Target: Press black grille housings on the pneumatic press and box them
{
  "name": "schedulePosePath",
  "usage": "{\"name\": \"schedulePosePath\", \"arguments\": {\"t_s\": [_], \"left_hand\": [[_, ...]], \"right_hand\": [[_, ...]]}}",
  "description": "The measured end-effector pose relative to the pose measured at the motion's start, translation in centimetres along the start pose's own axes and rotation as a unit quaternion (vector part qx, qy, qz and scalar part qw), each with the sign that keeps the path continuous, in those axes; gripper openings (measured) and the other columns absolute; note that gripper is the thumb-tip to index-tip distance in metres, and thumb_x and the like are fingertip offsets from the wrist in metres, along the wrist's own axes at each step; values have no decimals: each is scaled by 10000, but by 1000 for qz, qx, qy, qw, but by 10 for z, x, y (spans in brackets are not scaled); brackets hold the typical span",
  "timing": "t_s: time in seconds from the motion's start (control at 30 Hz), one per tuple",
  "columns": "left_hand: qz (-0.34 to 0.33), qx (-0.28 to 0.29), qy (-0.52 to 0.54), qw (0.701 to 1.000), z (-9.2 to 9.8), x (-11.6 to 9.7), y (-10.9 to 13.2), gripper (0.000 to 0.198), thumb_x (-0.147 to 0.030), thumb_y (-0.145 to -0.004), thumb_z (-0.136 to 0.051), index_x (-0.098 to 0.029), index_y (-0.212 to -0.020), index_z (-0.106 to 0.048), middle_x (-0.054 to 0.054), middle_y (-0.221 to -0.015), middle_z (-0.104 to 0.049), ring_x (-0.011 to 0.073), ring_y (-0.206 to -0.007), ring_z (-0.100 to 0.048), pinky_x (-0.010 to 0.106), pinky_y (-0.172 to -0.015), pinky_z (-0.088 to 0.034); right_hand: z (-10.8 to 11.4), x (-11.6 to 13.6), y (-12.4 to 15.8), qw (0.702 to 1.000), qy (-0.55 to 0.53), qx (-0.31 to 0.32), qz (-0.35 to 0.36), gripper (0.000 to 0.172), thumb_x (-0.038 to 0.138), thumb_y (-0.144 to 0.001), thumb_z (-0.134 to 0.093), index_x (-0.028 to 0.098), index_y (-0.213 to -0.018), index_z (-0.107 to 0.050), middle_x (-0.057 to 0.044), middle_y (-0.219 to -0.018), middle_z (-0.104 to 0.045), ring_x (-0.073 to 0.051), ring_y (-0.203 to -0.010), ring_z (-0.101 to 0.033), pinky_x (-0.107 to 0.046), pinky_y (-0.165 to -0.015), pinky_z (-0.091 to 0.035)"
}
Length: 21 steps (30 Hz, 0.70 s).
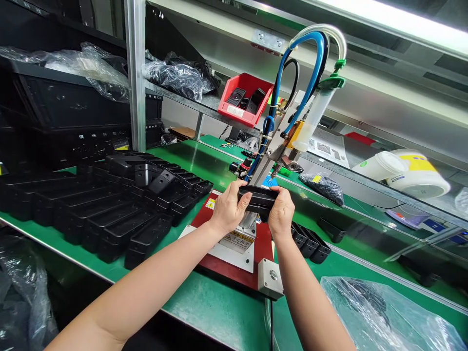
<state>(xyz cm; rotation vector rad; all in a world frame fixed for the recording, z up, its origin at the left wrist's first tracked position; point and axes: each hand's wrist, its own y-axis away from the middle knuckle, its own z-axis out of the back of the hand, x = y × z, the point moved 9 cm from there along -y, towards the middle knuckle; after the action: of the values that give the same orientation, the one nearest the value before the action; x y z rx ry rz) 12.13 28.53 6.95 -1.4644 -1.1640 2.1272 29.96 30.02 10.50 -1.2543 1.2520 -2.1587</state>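
Both hands hold one black plastic housing (259,197) by its ends, in front of a small bench machine. My left hand (230,207) grips the left end, thumb on the near face. Around the right end my right hand (282,210) is closed. Just above the housing is the machine's nozzle head (287,165), fed by a clear syringe barrel (316,119) with blue tubes. Below lies its red base (261,258) with a metal plate and warning label. The hands hide part of the machine's fixture, and I cannot tell whether the housing touches it.
Rows of black housings (109,214) cover the bench at left, some stacked. Several more (314,243) stand right of the machine. A grey button box (270,278) sits at the base's front corner. A plastic bag (391,312) lies front right. A red bin (245,100) rests on the shelf.
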Motion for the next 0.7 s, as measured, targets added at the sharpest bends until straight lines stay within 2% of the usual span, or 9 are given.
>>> {"name": "schedulePosePath", "arguments": {"t_s": [0.2,0.3,0.47,0.7], "left_hand": [[12,-11,17,1000,5,-7,-2,401,-535,-948,-371,-212,-1074,-574,67,-1032,-675,206,-904,-646,311,-770,-491],[30,-31,27,999,6,-10,-3,354,-453,-977,-337,-217,-979,-602,45,-951,-677,179,-872,-641,291,-781,-487],[48,-51,52,996,5,-9,-3,320,-333,-958,-369,-218,-1154,-594,56,-1164,-677,193,-1054,-629,309,-900,-477],[46,-42,25,998,4,-3,-4,338,-368,-919,-383,-221,-1068,-649,42,-1049,-714,196,-934,-651,299,-817,-486]], "right_hand": [[0,-6,6,999,-27,1,-20,440,476,-951,-303,183,-910,-629,-58,-913,-657,-205,-863,-585,-347,-801,-435],[0,-12,7,998,-43,-9,-38,412,448,-930,-318,181,-904,-632,-52,-894,-659,-202,-839,-591,-335,-768,-445],[-1,-19,9,996,-62,-21,-63,393,437,-913,-323,192,-901,-630,-42,-878,-646,-213,-828,-603,-343,-742,-463],[-1,-27,11,994,-71,-16,-77,364,446,-906,-346,209,-923,-623,-48,-905,-628,-233,-835,-607,-370,-745,-470]]}}
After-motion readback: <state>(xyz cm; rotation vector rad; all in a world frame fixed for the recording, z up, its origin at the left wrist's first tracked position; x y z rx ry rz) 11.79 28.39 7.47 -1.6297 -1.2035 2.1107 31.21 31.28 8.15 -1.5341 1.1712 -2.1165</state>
